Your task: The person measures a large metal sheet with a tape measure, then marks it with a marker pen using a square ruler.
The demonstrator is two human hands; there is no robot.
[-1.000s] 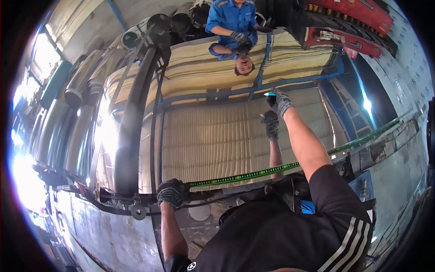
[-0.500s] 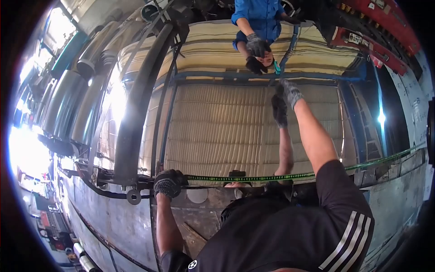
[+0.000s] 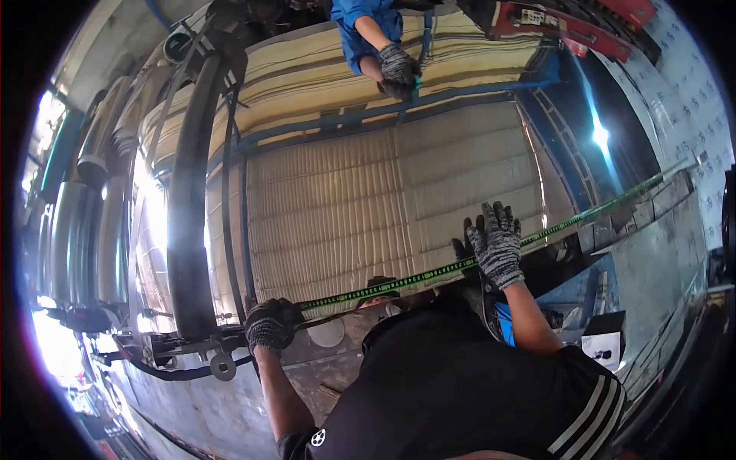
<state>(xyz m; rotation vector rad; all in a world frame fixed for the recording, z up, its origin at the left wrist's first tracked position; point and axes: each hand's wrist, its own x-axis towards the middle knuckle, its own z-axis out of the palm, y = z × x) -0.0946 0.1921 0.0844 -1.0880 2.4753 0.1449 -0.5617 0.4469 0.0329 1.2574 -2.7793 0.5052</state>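
A green tape measure (image 3: pixel 429 274) stretches along the near edge of a shiny, mirror-like metal sheet (image 3: pixel 345 207). At the tape's left end, my left hand (image 3: pixel 272 325) in a grey knit glove is closed at the sheet's edge; what its fingers hold is hidden. My right hand (image 3: pixel 496 245), in a matching glove, lies over the tape right of the middle, palm down with fingers spread on the sheet. Its reflection shows beside it.
Across the sheet, a person in blue (image 3: pixel 368 34) with dark gloves reaches over the far edge. A dark roller (image 3: pixel 193 207) stands at the left beside shiny rolls (image 3: pixel 77 238). Red machine parts (image 3: pixel 567 29) are at the upper right. A white box (image 3: pixel 604 337) sits at the lower right.
My right hand has come back from far across the sheet to the near edge by the tape. My left hand stays at the tape's left end. The view has shifted right.
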